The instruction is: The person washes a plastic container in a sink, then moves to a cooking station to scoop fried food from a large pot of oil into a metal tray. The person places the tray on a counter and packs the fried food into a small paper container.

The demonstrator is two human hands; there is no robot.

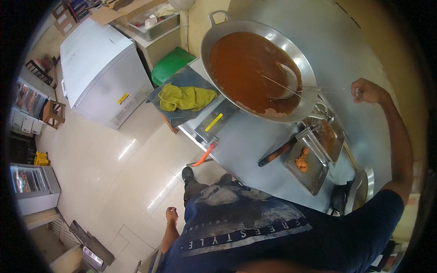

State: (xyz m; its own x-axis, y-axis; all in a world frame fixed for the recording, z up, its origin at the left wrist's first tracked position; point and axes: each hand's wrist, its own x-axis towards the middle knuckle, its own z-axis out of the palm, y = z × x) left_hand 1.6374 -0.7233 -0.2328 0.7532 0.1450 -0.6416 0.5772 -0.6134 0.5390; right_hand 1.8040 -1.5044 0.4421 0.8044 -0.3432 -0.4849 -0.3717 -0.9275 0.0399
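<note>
My right hand (pixel 365 90) is closed on the wire handle of a skimmer (pixel 290 82), right of a large metal wok (pixel 307 68). The skimmer's round head lies partly sunk in brown oil (pixel 239 65) that fills much of the wok. A second thin metal rod also crosses the oil. Below the wok's right side, a metal tray (pixel 315 181) holds pieces of fried food (pixel 301 162). My left hand (pixel 171 214) hangs at my side over the tiled floor, its fingers curled and nothing visible in it.
A yellow-green cloth (pixel 187 98) lies on a dark board left of the wok. Beside the small tray stand a wire basket and a deeper tray (pixel 336 136). An orange hose (pixel 205 155) hangs off the table's front edge. A white chest freezer (pixel 102 68) and green bin (pixel 172 66) stand at left.
</note>
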